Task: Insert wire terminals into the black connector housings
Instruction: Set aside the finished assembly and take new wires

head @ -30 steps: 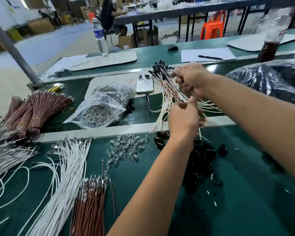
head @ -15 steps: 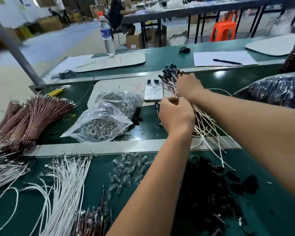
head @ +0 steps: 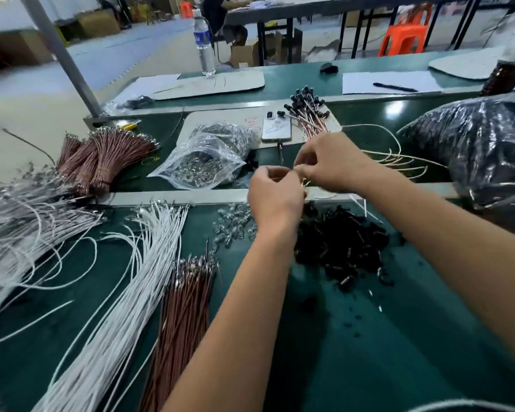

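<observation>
Red scrawl on the white board [head: 244, 117] is unreadable; both hands' fingers [head: 302, 171] pinch a wire bundle [head: 312, 126].

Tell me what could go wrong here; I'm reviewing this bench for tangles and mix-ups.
1. The finished wire bundle trails from the right hand beside the phone; a tug could drag it.
2. Both forearms hover over the loose black housings, which could scatter.

A green-topped workbench [head: 369, 337] is being covered with parts: white wires [head: 125, 292] and brown wires [head: 185, 322] are being fanned out at the left, clear terminals [head: 232, 224] and black connector housings [head: 339, 242] heaped centrally, a clear bag [head: 202, 162] and phone [head: 276, 126] laid behind.
</observation>
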